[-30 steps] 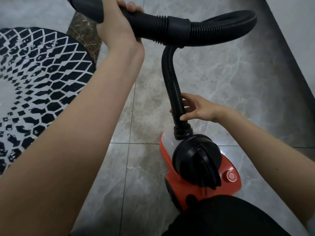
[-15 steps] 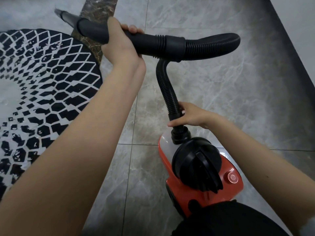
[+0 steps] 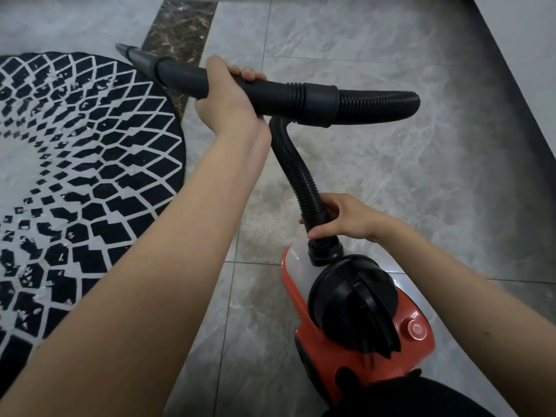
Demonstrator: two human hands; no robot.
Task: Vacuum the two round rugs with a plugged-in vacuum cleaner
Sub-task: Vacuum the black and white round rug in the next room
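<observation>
An orange and black canister vacuum (image 3: pixel 361 326) stands on the grey tiled floor at the lower right. Its black ribbed hose (image 3: pixel 298 173) rises from the top socket, loops right and ends in a rigid black handle tube (image 3: pixel 180 75). My left hand (image 3: pixel 228 100) is wrapped around that tube, whose grey tip hangs over the edge of a round black-and-white patterned rug (image 3: pixel 75 176) on the left. My right hand (image 3: pixel 343 219) grips the hose's lower cuff just above the vacuum's socket. Only one rug is in view, and no cord or plug shows.
A dark brown marble strip (image 3: pixel 180 28) crosses the floor past the rug's far edge. A dark skirting and pale wall (image 3: pixel 517 55) run along the right side. Something black (image 3: pixel 406 398) sits at the bottom edge by the vacuum.
My left hand and the handle tube have come lower and more into view, tip now near the rug's edge. My right hand has closed around the hose cuff and slid down it.
</observation>
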